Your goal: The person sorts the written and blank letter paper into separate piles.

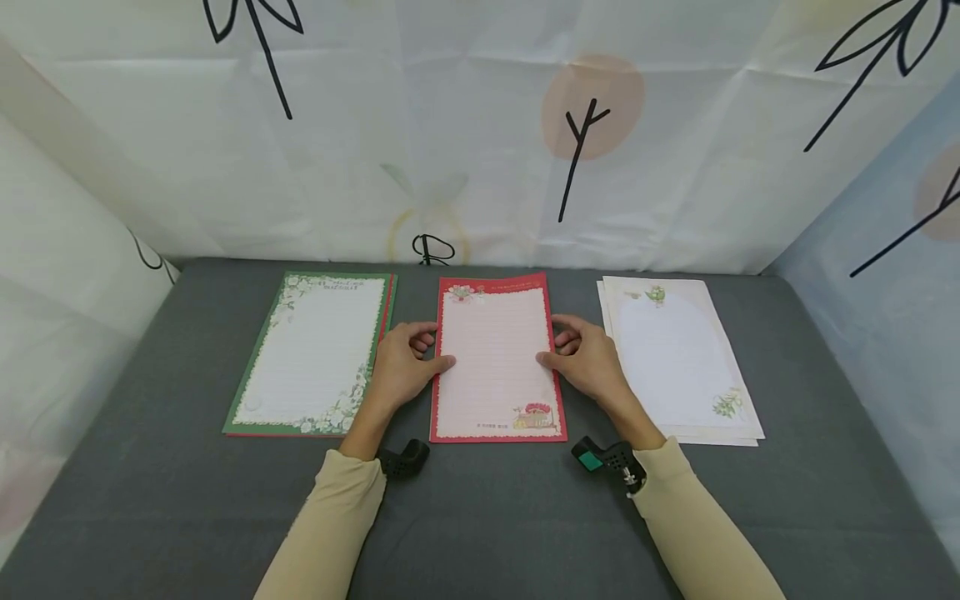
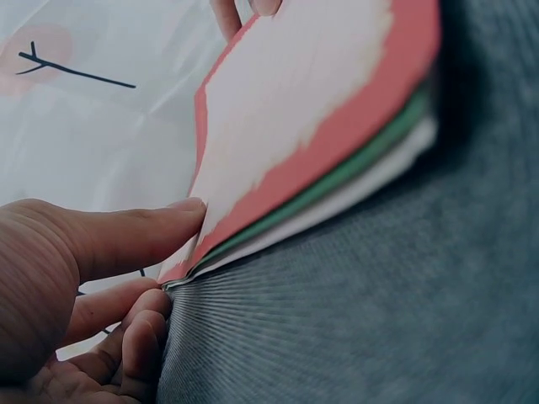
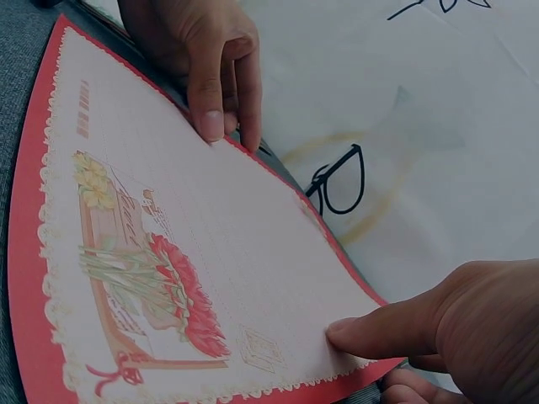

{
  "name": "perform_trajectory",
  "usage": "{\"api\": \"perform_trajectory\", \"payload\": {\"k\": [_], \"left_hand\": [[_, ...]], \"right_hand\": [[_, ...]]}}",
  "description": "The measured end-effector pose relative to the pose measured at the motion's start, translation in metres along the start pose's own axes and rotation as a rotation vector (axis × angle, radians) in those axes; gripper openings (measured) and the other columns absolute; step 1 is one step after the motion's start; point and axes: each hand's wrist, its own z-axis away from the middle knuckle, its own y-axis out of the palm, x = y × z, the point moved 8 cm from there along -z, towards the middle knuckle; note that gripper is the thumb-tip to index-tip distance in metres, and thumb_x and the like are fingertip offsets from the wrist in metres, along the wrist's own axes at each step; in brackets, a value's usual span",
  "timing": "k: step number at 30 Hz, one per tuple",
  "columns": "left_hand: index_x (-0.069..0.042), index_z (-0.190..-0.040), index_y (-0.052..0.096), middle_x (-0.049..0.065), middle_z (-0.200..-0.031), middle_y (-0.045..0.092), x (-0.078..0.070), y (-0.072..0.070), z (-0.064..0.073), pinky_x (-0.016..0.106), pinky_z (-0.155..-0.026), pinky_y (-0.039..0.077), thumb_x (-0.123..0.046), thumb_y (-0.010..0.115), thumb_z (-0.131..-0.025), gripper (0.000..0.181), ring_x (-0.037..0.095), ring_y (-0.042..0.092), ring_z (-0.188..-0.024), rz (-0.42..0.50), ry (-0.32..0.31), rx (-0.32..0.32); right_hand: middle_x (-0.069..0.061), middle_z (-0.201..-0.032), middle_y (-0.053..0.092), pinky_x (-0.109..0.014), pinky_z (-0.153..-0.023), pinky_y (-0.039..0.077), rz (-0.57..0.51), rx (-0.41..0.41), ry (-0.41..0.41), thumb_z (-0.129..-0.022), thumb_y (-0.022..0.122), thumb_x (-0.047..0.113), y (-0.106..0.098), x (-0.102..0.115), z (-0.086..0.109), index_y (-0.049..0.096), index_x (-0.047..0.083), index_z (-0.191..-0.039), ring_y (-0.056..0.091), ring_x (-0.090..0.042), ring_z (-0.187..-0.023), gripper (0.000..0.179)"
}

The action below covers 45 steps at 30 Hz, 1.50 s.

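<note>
A red-bordered sheet of letter paper (image 1: 495, 375) with ruled lines lies in the middle of the table. In the left wrist view, green and white sheets show beneath it, their edges a little fanned. My left hand (image 1: 401, 362) pinches the left edge, thumb on top and fingers below. At the right edge my right hand (image 1: 588, 358) does likewise, its thumb pressing the printed face. The right wrist view shows a flower drawing near the bottom of the red-bordered paper (image 3: 253, 269), which bows slightly between the hands.
Left of it lies a green-bordered sheet (image 1: 315, 350) with a red edge peeking out underneath. On the right rest overlapping white sheets (image 1: 675, 358) with leaf prints. A grey cloth covers the table (image 1: 480, 525); a patterned white curtain (image 1: 337, 167) hangs behind.
</note>
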Motion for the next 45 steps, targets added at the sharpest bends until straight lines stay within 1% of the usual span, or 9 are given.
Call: {"api": "perform_trajectory", "payload": {"k": [3,11,19,23,27,30,34,38,45], "left_hand": [[0.004,-0.128,0.065,0.017,-0.102,0.059,-0.001,0.0,0.0,0.041,-0.082,0.047,-0.007,0.084,-0.082,0.051,0.03,0.056,-0.09,-0.003,0.001,0.001],[0.004,-0.127,0.067,0.016,-0.101,0.059,-0.003,0.0,-0.001,0.04,-0.081,0.046,-0.006,0.084,-0.082,0.049,0.03,0.055,-0.09,0.007,0.017,0.002],[0.005,-0.128,0.065,0.017,-0.102,0.061,-0.005,0.001,-0.001,0.04,-0.081,0.046,-0.006,0.085,-0.081,0.052,0.031,0.056,-0.092,0.017,0.017,0.0],[0.006,-0.129,0.063,0.018,-0.102,0.062,-0.005,0.0,-0.001,0.041,-0.081,0.046,-0.007,0.084,-0.083,0.053,0.031,0.057,-0.091,0.033,0.024,-0.004],[0.005,-0.125,0.066,0.018,-0.101,0.062,-0.006,-0.001,-0.002,0.04,-0.081,0.047,-0.008,0.081,-0.087,0.043,0.031,0.058,-0.09,0.07,0.059,-0.007],[0.004,-0.117,0.071,0.018,-0.101,0.065,-0.007,-0.003,-0.002,0.038,-0.08,0.048,-0.009,0.078,-0.09,0.031,0.03,0.06,-0.089,0.095,0.078,-0.005],[0.002,-0.108,0.074,0.015,-0.098,0.071,-0.01,-0.006,-0.004,0.032,-0.076,0.049,-0.01,0.076,-0.092,0.02,0.027,0.064,-0.085,0.12,0.084,0.011],[0.004,-0.106,0.073,0.016,-0.095,0.073,-0.013,-0.007,-0.004,0.026,-0.072,0.051,-0.009,0.074,-0.094,0.017,0.025,0.068,-0.082,0.2,0.076,0.035],[0.007,-0.107,0.071,0.019,-0.094,0.072,-0.023,-0.005,0.002,0.029,-0.068,0.057,-0.007,0.073,-0.095,0.019,0.03,0.068,-0.075,0.351,0.068,0.062]], "right_hand": [[-0.018,-0.098,0.064,-0.035,-0.072,0.047,0.002,-0.005,0.001,-0.084,0.08,0.006,0.0,-0.001,0.0,0.062,-0.004,-0.133,0.06,-0.028,-0.085,0.053],[-0.016,-0.093,0.065,-0.027,-0.066,0.046,-0.058,-0.006,0.027,-0.089,0.077,0.005,-0.003,-0.004,0.002,0.068,-0.007,-0.108,0.059,-0.025,-0.082,0.024],[-0.016,-0.095,0.069,-0.023,-0.067,0.048,-0.171,0.034,0.047,-0.092,0.074,0.004,-0.009,-0.01,0.001,0.069,-0.007,-0.109,0.059,-0.02,-0.08,0.021],[-0.015,-0.095,0.07,-0.02,-0.071,0.051,-0.286,0.06,0.071,-0.093,0.073,0.003,-0.013,-0.016,-0.001,0.067,-0.011,-0.111,0.063,-0.013,-0.079,0.024],[-0.006,-0.092,0.073,-0.021,-0.075,0.054,-0.447,0.092,0.099,-0.094,0.069,-0.001,-0.015,-0.021,-0.002,0.062,-0.016,-0.114,0.067,-0.006,-0.079,0.026],[0.002,-0.089,0.073,-0.023,-0.076,0.056,-0.533,0.109,0.105,-0.096,0.067,-0.002,-0.015,-0.021,-0.002,0.059,-0.018,-0.115,0.068,-0.007,-0.078,0.026],[0.004,-0.087,0.073,-0.024,-0.075,0.057,-0.608,0.115,0.106,-0.096,0.066,-0.003,-0.016,-0.019,-0.002,0.058,-0.018,-0.115,0.068,-0.008,-0.077,0.026],[0.004,-0.088,0.074,-0.024,-0.076,0.057,-0.621,0.109,0.103,-0.096,0.066,-0.001,-0.018,-0.013,0.0,0.057,-0.018,-0.12,0.068,-0.009,-0.079,0.03],[0.006,-0.091,0.073,-0.022,-0.082,0.054,-0.501,0.057,0.067,-0.098,0.067,0.005,-0.035,0.003,0.01,0.057,-0.015,-0.127,0.066,-0.008,-0.086,0.037]]}}
